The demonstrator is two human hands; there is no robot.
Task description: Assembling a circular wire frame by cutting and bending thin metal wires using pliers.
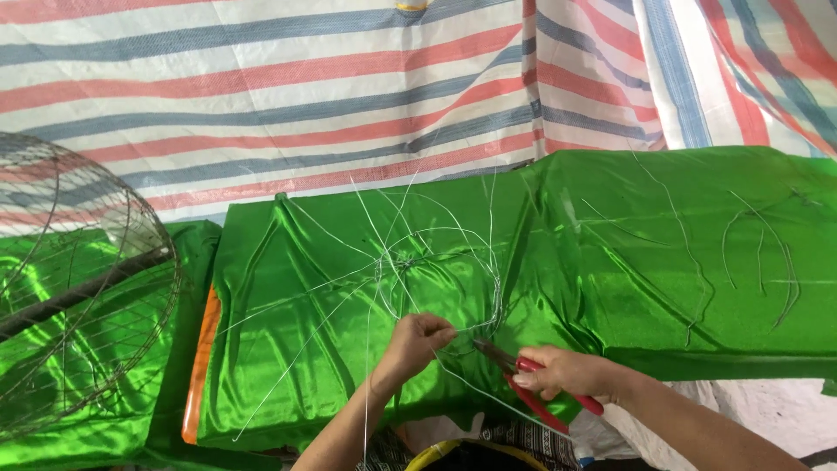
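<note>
So far only the start of a wire frame (436, 270) is lying on the green satin cloth (610, 262) that is covering the worktop: one thin ring is bent round, and several long spokes are crossing at a knot near its middle and fanning out past it, their ends loose and untrimmed. Judging by the finished wire cage (78, 288) standing at the left, with its many close rings and ribs, this piece is at an early stage; most of the rings and nearly all of the tying seem to be missing.

The left hand (418, 342) is clenched, pinching a thin wire at the near edge of the ring, just where a spoke is meeting it. The right hand (562, 373) is gripping red-handled pliers (523, 375), whose dark tips are pointing at the same spot, close beside the left fingertips; whether the tips are biting the wire I cannot tell. One joint at the ring's near side therefore appears to be under way.

Further right on the cloth, a few loose wire lengths (758, 253) are lying well apart from the frame, curved and unused. A striped tarpaulin (349, 96) is hanging behind everything.
</note>
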